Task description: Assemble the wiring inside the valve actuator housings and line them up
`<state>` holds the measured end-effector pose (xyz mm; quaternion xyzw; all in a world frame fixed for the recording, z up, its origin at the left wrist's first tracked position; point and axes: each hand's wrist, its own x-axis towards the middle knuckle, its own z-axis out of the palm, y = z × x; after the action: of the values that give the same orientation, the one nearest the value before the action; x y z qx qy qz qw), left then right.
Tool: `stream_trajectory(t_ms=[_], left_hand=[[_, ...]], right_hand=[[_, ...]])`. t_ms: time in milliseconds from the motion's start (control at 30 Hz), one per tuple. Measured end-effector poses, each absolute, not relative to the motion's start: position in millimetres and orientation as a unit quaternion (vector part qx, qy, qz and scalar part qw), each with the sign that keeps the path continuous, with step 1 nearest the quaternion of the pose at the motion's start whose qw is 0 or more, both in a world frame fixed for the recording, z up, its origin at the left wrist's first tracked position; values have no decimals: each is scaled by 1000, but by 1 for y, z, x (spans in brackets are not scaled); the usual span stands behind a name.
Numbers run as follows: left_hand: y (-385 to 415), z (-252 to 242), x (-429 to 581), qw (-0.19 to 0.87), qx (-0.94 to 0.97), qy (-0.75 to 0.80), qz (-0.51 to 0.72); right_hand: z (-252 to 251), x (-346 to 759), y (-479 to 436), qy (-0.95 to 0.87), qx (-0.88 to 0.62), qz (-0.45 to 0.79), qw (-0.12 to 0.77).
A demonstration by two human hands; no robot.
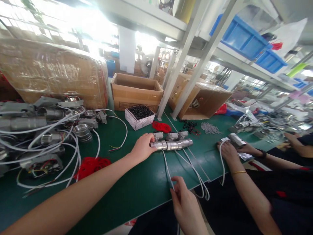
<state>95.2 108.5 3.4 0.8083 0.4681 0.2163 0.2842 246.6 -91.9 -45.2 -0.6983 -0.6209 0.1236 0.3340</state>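
Note:
On the green bench, three silvery metal cylinders stand end to end in a row, each with a small grey box behind it. My left hand [143, 147] grips the leftmost metal cylinder [160, 145] at its outer end, fingers over the top. A white cable [167, 164] runs from under that cylinder toward me. Near the bench's front edge, my right hand [187, 204] pinches this cable between thumb and fingers. More white cables [194, 169] trail from the other cylinders and loop over the edge.
Left lies a heap of similar metal parts [53, 114] with tangled cables, beside red rings [94, 166]. Behind are a small box of black pieces [140, 114], more red rings [161, 127] and grey screw-like pieces [210, 128]. At right, a co-worker's hands [228, 151] handle another cylinder.

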Motion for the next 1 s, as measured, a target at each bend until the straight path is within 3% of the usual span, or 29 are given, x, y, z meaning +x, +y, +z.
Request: stream_trajectory(t_ms=[433,767,900,1000], left_hand=[[100,10,104,247,841,446,179],[85,11,104,269,834,428,222],[62,29,64,264,819,411,300],[43,34,16,247,793,427,358]], right_hand=[[-37,290,-96,-599,-748,119,260],[-26,325,-94,-598,-773,90,193],[-12,302,-70,-642,-713,50,278],[3,250,-36,-702,-622,100,330]])
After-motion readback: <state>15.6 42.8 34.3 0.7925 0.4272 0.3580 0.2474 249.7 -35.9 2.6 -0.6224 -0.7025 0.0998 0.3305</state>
